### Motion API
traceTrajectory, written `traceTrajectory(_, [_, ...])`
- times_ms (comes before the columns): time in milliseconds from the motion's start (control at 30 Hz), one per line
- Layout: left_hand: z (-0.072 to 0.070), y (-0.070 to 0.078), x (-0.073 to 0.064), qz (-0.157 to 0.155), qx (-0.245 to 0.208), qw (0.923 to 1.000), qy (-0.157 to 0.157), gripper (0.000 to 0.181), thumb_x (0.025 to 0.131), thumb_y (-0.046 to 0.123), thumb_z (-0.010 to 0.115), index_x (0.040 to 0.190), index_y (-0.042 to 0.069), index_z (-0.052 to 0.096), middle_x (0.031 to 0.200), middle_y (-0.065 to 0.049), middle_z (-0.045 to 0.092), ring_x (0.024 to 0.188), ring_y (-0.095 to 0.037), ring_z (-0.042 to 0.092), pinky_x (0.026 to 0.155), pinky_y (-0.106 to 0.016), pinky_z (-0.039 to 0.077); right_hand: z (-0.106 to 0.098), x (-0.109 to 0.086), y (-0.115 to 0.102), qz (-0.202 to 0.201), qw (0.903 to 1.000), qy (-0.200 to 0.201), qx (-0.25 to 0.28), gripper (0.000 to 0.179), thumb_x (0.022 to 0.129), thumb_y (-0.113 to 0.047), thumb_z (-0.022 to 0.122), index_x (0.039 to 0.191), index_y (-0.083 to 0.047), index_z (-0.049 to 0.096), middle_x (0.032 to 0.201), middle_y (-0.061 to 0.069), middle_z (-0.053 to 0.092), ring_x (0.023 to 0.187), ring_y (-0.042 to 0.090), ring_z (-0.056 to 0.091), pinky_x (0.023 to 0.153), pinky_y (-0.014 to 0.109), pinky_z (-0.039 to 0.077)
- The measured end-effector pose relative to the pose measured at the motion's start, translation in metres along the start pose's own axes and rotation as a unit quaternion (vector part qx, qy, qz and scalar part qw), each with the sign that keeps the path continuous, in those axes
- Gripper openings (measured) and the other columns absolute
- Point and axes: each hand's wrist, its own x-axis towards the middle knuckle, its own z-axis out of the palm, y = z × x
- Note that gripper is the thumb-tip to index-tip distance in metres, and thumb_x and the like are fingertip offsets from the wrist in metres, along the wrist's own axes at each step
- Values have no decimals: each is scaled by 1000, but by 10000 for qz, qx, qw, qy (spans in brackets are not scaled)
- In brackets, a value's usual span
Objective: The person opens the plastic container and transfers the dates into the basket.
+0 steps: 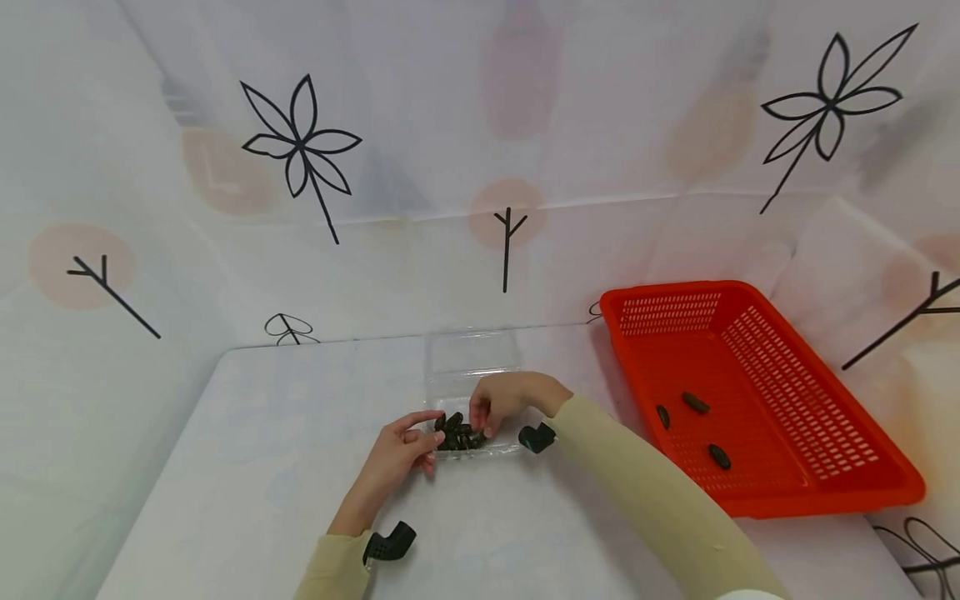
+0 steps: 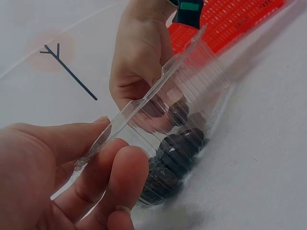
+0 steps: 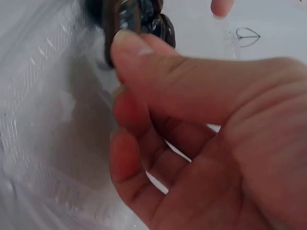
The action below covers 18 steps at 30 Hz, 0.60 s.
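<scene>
A clear plastic hinged box [image 1: 474,354] lies on the white cloth with its lid folded back. Several small dark oval pieces [image 1: 454,435], shiny as if wrapped, are bunched toward the left of its tray. My left hand [image 1: 397,450] pinches the box's left rim between thumb and fingers, as the left wrist view shows up close. Inside the tray, my right hand [image 1: 510,397] pinches one dark oval piece [image 3: 115,33] between thumb and forefinger, beside the bunch. The tray floor [image 3: 81,105] shows bare at the right end.
At the right, a red slotted basket [image 1: 832,503] holds 3 loose dark oval pieces [image 1: 719,456]. A patterned cloth backdrop [image 1: 420,275] rises behind the table. Dark wrist devices [image 1: 390,542] sit at both sleeves.
</scene>
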Motion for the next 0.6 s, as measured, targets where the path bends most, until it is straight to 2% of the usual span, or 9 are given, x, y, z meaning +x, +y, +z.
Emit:
traceTrajectory(267, [0, 1, 0, -27, 9, 10000, -39, 50, 91, 14, 74, 136, 2, 58, 62, -4, 58, 51, -16, 59, 59, -30, 53, -9, -6, -6, -31, 10000, -16, -88, 24, 89, 1, 70, 98, -20, 78, 91, -9, 70, 80, 7, 57, 73, 25, 47])
traceTrajectory(600, [1, -1, 2, 31, 102, 9999, 13, 48, 90, 16, 75, 134, 3, 59, 61, -3, 59, 51, -17, 60, 59, -29, 53, -20, -19, -13, -159, 9995, 235, 170, 24, 88, 2, 67, 98, -16, 79, 91, -7, 71, 83, 9, 62, 76, 27, 50])
